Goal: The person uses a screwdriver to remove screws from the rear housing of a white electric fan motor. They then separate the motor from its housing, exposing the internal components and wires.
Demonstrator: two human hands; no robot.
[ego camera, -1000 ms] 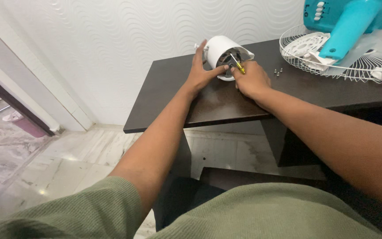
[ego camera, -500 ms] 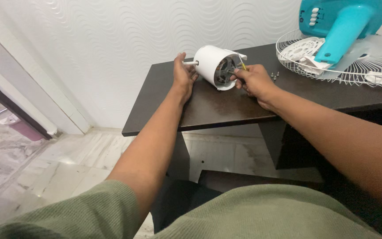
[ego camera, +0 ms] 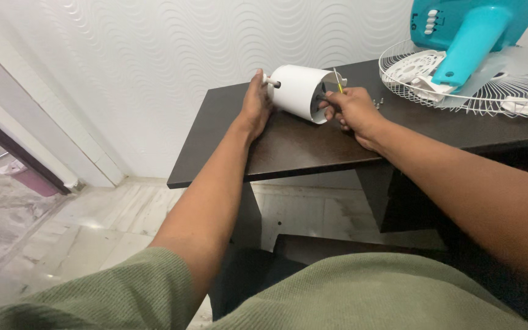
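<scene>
Both hands' fingers curl closed: left hand (ego camera: 255, 104) grips white motor housing (ego camera: 301, 91), right hand (ego camera: 351, 112) a screwdriver (ego camera: 338, 82).

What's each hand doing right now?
Left hand: steadying the white housing.
Right hand: closed on a yellow screwdriver.
</scene>
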